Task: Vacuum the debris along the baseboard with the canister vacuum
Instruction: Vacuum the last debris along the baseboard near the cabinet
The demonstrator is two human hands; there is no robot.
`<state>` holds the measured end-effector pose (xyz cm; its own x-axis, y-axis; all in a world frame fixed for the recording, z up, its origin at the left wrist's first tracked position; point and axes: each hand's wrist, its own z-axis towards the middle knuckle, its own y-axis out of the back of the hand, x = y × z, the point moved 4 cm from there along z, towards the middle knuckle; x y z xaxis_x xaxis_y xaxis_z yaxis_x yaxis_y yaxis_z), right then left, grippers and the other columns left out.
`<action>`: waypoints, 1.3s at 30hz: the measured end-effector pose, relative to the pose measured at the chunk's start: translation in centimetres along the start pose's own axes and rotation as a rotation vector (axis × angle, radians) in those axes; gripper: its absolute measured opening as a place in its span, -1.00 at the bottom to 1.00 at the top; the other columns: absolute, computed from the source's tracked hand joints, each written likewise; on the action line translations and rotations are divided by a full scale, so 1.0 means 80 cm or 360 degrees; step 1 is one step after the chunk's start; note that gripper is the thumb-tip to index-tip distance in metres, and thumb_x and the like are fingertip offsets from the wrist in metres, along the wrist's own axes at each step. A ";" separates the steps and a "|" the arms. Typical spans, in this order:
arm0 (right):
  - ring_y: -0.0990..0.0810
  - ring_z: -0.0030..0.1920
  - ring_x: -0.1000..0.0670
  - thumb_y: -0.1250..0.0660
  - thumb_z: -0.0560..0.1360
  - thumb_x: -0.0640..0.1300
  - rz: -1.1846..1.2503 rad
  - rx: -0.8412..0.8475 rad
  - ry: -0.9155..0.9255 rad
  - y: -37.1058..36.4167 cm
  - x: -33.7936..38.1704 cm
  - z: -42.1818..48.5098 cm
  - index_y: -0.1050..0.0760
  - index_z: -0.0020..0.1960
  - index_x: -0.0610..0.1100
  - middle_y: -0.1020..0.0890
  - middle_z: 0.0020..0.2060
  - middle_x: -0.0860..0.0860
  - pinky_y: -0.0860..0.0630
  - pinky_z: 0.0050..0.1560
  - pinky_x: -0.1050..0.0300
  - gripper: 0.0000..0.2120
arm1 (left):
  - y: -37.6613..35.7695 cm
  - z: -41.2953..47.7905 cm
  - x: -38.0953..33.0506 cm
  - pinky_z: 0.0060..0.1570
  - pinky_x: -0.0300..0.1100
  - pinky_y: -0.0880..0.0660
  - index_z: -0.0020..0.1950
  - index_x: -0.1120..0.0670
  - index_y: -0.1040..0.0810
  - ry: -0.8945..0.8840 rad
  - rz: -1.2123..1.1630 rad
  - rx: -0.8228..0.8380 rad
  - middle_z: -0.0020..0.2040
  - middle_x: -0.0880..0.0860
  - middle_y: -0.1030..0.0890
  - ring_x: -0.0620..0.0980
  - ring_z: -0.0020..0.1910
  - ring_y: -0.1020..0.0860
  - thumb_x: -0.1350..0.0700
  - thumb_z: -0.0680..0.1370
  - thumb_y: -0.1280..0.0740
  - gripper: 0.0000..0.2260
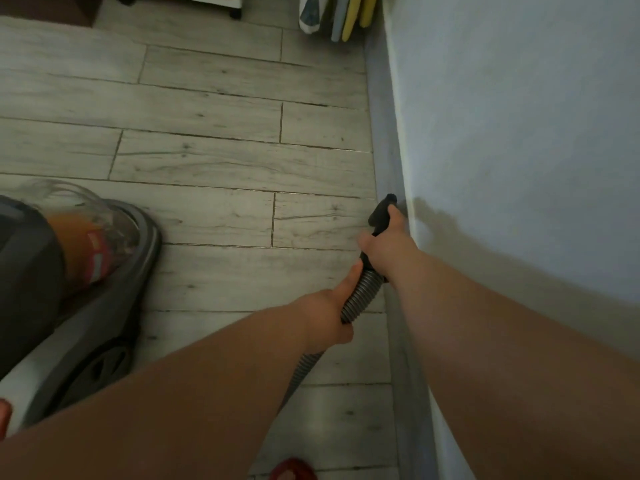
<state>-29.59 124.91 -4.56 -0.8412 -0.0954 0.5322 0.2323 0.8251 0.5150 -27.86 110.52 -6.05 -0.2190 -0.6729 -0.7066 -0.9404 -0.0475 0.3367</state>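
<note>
My right hand (386,245) gripped the black nozzle (380,212) at the baseboard (382,133); my left hand (329,308) clasped the ribbed hose (362,289); the canister vacuum (114,289) sat near left

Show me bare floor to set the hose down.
Bare floor runs between vacuum and baseboard, up to the leaning items. Crowded: by the baseboard, where left hand and right hand grip the hose.

Canister vacuum (114,258): body cut off by left edge, dust bin blurred. Hose (362,292): your left hand (329,317) hides mid-section. Black handle (379,214): your right hand (384,249) covers lower part. Debris along baseboard (384,133): too small to tell. Red item (291,469): cropped at bottom edge.
</note>
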 end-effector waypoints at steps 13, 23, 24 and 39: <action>-0.48 0.20 -0.25 -0.25 0.59 -0.15 0.0102 -0.0122 -0.0330 -0.044 -0.150 -0.184 0.18 0.59 0.11 -0.38 0.37 -0.23 -0.48 0.20 -0.18 -0.22 | -0.135 -0.147 0.034 0.20 -0.19 -0.43 0.40 -0.23 0.43 -0.0117 0.0328 0.0344 0.30 0.16 -0.47 0.08 0.14 -0.51 0.07 0.59 -0.30 -0.15; -0.48 0.15 -0.20 -0.24 0.60 -0.16 0.0110 -0.0111 -0.0406 -0.084 -0.254 -0.289 0.22 0.58 0.13 -0.37 0.39 -0.23 -0.40 -0.02 -0.01 -0.22 | -0.257 -0.229 0.072 0.19 -0.24 -0.41 0.33 -0.31 0.43 -0.0078 0.0293 0.0395 0.34 0.08 -0.44 -0.01 0.13 -0.48 0.05 0.59 -0.30 -0.15; -0.48 0.19 -0.22 -0.24 0.60 -0.15 0.0104 -0.0120 -0.0409 -0.089 -0.263 -0.296 0.23 0.58 0.14 -0.37 0.39 -0.24 -0.44 0.03 -0.04 -0.21 | -0.264 -0.235 0.074 0.20 -0.26 -0.40 0.35 -0.31 0.43 -0.0076 0.0296 0.0396 0.36 0.06 -0.42 -0.01 0.15 -0.47 0.05 0.59 -0.30 -0.15; -0.50 0.15 -0.25 -0.26 0.57 -0.18 0.0369 -0.0135 -0.0494 -0.085 -0.322 -0.396 0.23 0.57 0.18 -0.37 0.38 -0.25 -0.53 0.10 -0.21 -0.17 | -0.328 -0.329 0.054 0.15 -0.21 -0.42 0.42 -0.30 0.37 0.0060 0.0370 0.0272 0.27 0.08 -0.46 0.00 0.11 -0.48 0.10 0.60 -0.26 -0.20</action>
<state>5.99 104.14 -0.49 -0.8663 0.2715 0.4193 0.4620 0.7548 0.4656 2.71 89.41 -1.52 -0.4268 -0.6781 -0.5983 -0.8971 0.2341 0.3746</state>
